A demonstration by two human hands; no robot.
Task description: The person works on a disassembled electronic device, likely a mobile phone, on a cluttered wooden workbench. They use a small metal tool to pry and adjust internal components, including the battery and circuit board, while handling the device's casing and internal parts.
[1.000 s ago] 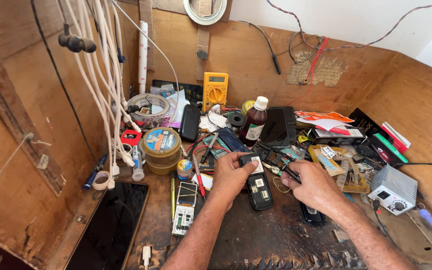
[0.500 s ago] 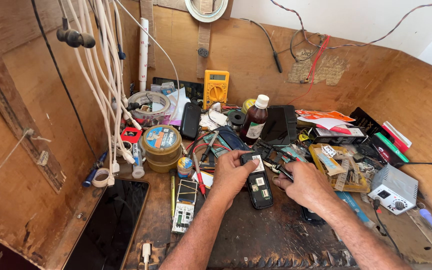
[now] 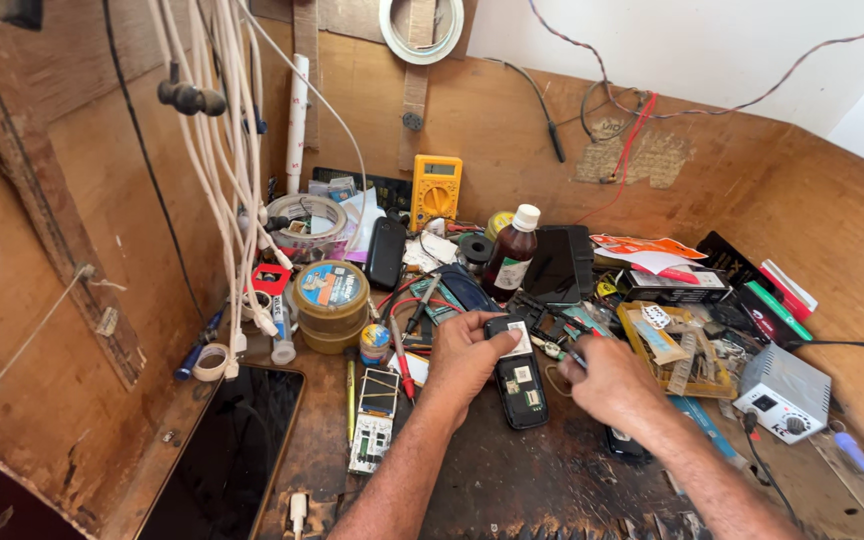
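A small black mobile phone (image 3: 520, 385) lies back-up and opened on the dark wooden bench, its inner parts showing. My left hand (image 3: 467, 357) presses on the phone's top end, thumb and fingers around its upper left corner. My right hand (image 3: 607, 380) sits just right of the phone, its fingers pinched on a thin dark tool (image 3: 569, 350) whose tip points toward the phone's upper right edge. A bare phone circuit board with a small screen (image 3: 375, 418) lies to the left of my left forearm.
A yellow multimeter (image 3: 436, 191) leans on the back wall. A brown bottle with a white cap (image 3: 510, 255), stacked round tins (image 3: 331, 304), a black tablet (image 3: 227, 455), white hanging cables (image 3: 232, 170), and a small white power unit (image 3: 785, 394) crowd the bench.
My right hand has shifted slightly left, closer to the phone's top edge with the tool. My left hand stays on the phone.
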